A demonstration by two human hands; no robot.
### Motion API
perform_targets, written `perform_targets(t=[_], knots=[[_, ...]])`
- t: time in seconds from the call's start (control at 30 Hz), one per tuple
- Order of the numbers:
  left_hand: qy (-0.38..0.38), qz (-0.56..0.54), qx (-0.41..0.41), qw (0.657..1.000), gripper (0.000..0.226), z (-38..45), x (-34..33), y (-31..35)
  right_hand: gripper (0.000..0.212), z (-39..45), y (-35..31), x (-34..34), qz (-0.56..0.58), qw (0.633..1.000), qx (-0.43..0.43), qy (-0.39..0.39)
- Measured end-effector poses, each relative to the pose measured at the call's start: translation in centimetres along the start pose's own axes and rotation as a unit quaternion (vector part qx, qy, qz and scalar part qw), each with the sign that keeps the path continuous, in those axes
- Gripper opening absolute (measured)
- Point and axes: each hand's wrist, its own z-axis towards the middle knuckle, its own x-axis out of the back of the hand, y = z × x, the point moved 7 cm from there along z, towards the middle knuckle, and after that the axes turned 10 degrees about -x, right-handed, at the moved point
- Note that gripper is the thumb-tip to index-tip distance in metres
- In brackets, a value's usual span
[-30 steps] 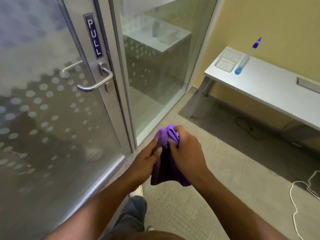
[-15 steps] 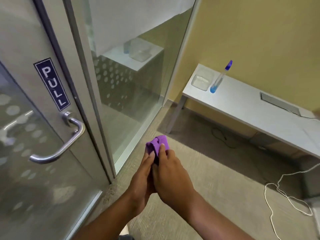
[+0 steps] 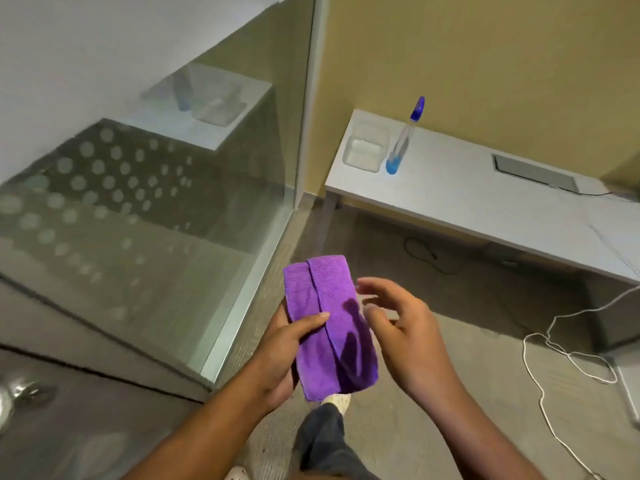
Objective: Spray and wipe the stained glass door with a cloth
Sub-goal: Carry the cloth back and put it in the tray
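A purple cloth (image 3: 325,320), folded into a long flat rectangle, lies across my left hand (image 3: 284,351), whose thumb presses on its top. My right hand (image 3: 405,327) hovers just right of the cloth with fingers spread, holding nothing. The glass door (image 3: 69,393) fills the lower left, with its metal handle (image 3: 17,393) at the left edge. A glass panel (image 3: 173,202) with frosted dots stands beside it. The spray bottle (image 3: 401,143), clear with blue liquid and a blue cap, stands on the white table (image 3: 467,199) at the right.
A clear plastic container (image 3: 363,150) sits left of the spray bottle. A grey cable hatch (image 3: 533,173) is set into the tabletop. White cord (image 3: 561,358) loops over the carpet at the right; a dark cable lies under the table. My leg and shoe (image 3: 329,427) are below the cloth.
The view has swung right, away from the door. The bunched cloth has been folded flat onto my left hand. My right hand has let go of it and opened.
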Motion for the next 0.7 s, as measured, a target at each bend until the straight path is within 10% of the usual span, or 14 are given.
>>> perform_targets(t=[0.13, 0.43, 0.57, 0.7], knots=[[-0.056, 0.018, 0.006, 0.998, 0.041, 5.4, -4.8, 0.2, 0.043, 8.1, 4.4, 0.6, 0.097, 0.981, -0.107, -0.132], [-0.064, 0.187, 0.015, 0.98, 0.028, 19.6, -12.1, 2.9, 0.032, 20.6, 4.7, 8.1, 0.047, 0.997, 0.025, -0.055], [-0.028, 0.229, -0.019, 0.973, 0.043, 25.7, -13.1, 6.2, 0.036, 25.1, 4.3, 10.4, 0.027, 0.992, 0.045, -0.114], [-0.15, 0.304, 0.036, 0.94, 0.059, 30.3, -15.4, 8.1, 0.036, 29.0, 3.5, 10.3, 0.007, 0.976, 0.076, -0.204]])
